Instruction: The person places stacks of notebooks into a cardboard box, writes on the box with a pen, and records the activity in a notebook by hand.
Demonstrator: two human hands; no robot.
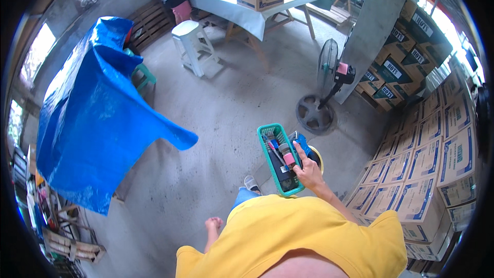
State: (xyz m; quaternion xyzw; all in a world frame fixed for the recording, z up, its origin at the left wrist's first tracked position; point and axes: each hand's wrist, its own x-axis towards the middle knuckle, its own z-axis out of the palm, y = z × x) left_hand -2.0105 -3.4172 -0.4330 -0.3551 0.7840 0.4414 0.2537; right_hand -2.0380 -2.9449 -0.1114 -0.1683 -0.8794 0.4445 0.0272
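fingers [300,151] of the right hand [310,174] grip the right side of a green basket [292,192], with the pointing finger out straight next to a blue tool [304,144]. the basket is up in the air, just in front of the yellow shirt [298,226]. pens [272,146] and a pink and gray thing [288,159] lie in it. the left hand [213,223] hangs low on the left; its fingers look curled, but i cannot tell how tight. a fan [346,73] stands on the floor [231,118] ahead, and brown boxes [422,190] are piled up on the right.
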